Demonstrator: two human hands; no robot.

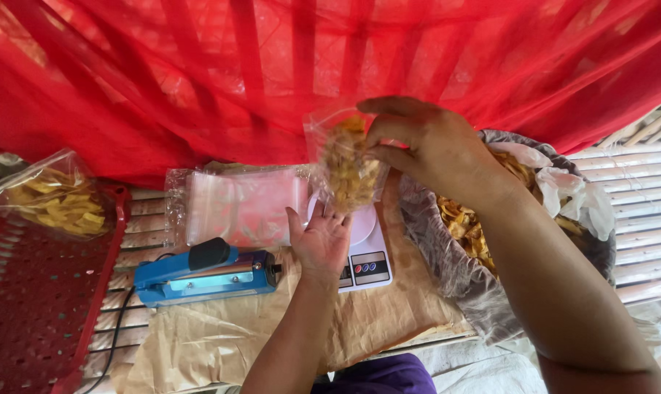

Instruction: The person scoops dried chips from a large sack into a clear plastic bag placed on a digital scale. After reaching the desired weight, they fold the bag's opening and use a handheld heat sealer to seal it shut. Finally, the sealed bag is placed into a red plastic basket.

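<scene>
Right hand (436, 149) pinching top of clear chip bag (348, 164), centre frame, above white scale (367, 252). Left hand (321, 237) lying open beneath, palm up, empty. Bag looking light, soft, slippery; chips brittle. Grip at top edge seeming safest, not chip-filled middle.

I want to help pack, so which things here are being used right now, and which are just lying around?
In use:
- right hand holding the small clear bag of chips
- left hand under it
- white scale below
- big sack of chips

Lying about:
- blue heat sealer
- stack of empty clear bags
- filled bag in the red crate
- red netting
</scene>
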